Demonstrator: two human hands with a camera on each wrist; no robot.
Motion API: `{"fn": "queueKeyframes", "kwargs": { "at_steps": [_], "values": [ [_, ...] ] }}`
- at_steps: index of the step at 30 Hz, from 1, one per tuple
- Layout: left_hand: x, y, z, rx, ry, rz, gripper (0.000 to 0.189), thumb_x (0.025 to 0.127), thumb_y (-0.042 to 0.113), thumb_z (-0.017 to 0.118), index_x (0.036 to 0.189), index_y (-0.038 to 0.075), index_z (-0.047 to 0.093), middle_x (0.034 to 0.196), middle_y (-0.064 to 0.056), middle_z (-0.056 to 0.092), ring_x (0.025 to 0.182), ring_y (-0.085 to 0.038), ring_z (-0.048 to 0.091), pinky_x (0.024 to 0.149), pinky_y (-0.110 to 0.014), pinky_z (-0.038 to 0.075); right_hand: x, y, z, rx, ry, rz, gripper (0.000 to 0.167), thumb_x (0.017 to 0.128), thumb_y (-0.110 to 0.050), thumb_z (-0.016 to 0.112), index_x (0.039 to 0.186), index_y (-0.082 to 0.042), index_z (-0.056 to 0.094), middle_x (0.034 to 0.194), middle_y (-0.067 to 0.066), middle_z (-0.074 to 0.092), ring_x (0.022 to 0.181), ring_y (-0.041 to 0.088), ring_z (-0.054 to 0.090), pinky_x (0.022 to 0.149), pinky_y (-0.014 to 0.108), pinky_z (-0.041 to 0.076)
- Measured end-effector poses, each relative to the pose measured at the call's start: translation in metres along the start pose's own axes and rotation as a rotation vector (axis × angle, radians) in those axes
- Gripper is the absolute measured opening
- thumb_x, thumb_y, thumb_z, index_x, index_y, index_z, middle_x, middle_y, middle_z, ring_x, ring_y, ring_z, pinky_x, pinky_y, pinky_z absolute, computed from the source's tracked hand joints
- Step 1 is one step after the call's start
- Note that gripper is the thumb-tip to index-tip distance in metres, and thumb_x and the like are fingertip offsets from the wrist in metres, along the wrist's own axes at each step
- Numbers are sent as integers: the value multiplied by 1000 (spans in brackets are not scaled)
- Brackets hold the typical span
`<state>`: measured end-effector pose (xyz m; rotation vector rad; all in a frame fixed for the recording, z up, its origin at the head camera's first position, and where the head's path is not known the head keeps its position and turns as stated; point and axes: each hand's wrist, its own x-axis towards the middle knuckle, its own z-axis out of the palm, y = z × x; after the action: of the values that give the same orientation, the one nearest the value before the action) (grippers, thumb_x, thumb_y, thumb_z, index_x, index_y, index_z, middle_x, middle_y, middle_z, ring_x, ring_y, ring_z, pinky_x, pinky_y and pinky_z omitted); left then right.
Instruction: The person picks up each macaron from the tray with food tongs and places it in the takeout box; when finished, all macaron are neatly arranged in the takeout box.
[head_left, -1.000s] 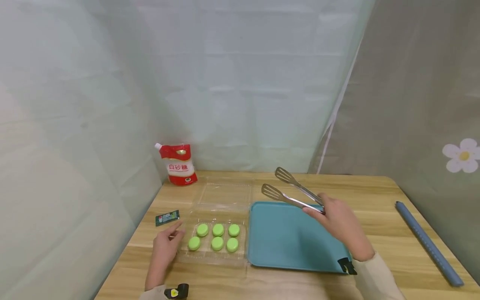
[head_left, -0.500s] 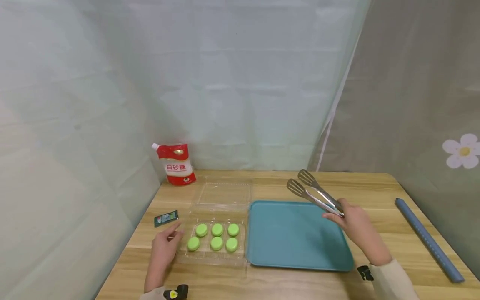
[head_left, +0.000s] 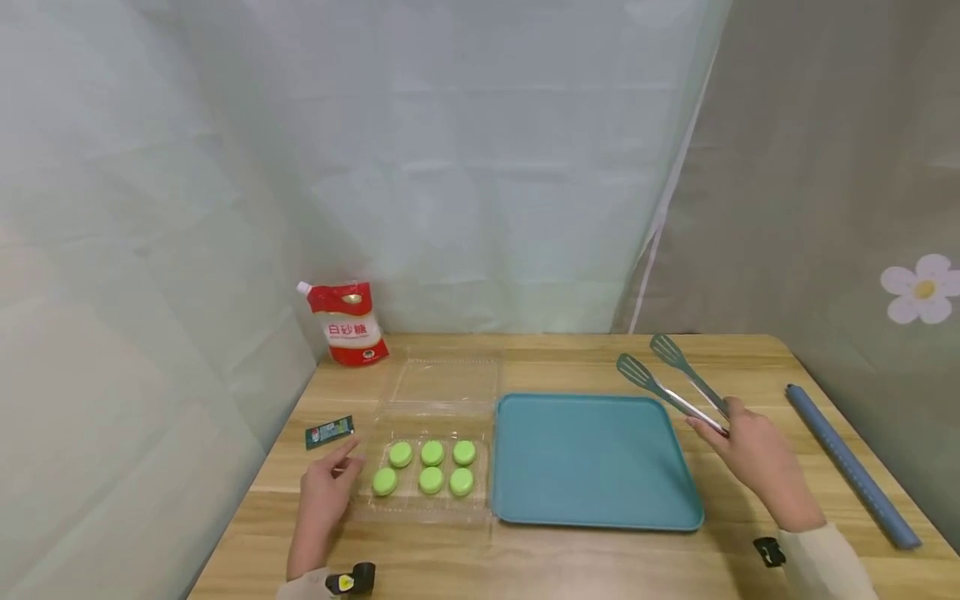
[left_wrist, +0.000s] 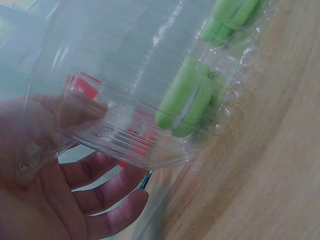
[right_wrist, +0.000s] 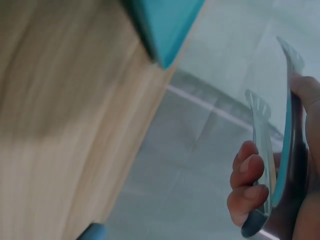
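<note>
My left hand [head_left: 326,492] is at the left edge of a clear plastic container [head_left: 420,510] in the head view, its rim between thumb and fingers. In the left wrist view the thumb shows through the plastic, with the other fingers [left_wrist: 120,215] bent below. Several green macarons [head_left: 431,481] sit in the container in two rows, and its clear lid [head_left: 447,381] lies folded back. My right hand [head_left: 765,454] grips metal tongs [head_left: 686,406] in the air, right of the blue tray [head_left: 600,462]. The slotted heads of the tongs stand apart, with nothing between them.
Behind the container, at left, stands a red and white sugar pouch [head_left: 348,327]. A small dark green packet [head_left: 329,432] lies beyond my left hand. Along the table's right side lies a long blue-grey rod [head_left: 851,467]. Cloth walls [head_left: 480,167] enclose the back and sides.
My right hand has moved right with the tongs, from above the tray to past its right edge. The left hand stays at the container, and the macarons keep their places.
</note>
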<state>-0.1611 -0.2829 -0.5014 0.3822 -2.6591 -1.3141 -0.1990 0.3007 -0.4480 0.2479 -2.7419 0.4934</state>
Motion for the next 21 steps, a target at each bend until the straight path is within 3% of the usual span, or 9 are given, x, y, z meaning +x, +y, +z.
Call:
{"fn": "queueKeyframes", "kwargs": {
  "at_steps": [8, 15, 21],
  "values": [
    [-1, -2, 1, 8, -6, -6, 44, 103, 18, 58, 143, 0, 54, 111, -23, 67, 100, -33, 63, 71, -30, 49, -14, 31, 0, 1, -25, 76, 74, 101, -37, 62, 120, 31, 41, 66, 19, 57, 52, 28, 55, 47, 47, 46],
    [1, -3, 1, 20, 2, -9, 44, 103, 18, 59, 143, 0, 55, 109, -22, 68, 95, -30, 63, 65, -27, 48, -26, 59, 3, 5, -74, 102, 59, 101, -25, 65, 112, 28, 43, 63, 10, 50, 52, 23, 48, 47, 40, 43],
    [4, -3, 2, 10, 0, -5, 44, 102, 16, 58, 143, -1, 54, 109, -22, 67, 95, -31, 62, 63, -27, 47, -36, 71, 3, 26, -114, 142, 48, 101, -22, 64, 100, 22, 44, 64, 9, 46, 52, 21, 45, 47, 36, 40]
  ]
}}
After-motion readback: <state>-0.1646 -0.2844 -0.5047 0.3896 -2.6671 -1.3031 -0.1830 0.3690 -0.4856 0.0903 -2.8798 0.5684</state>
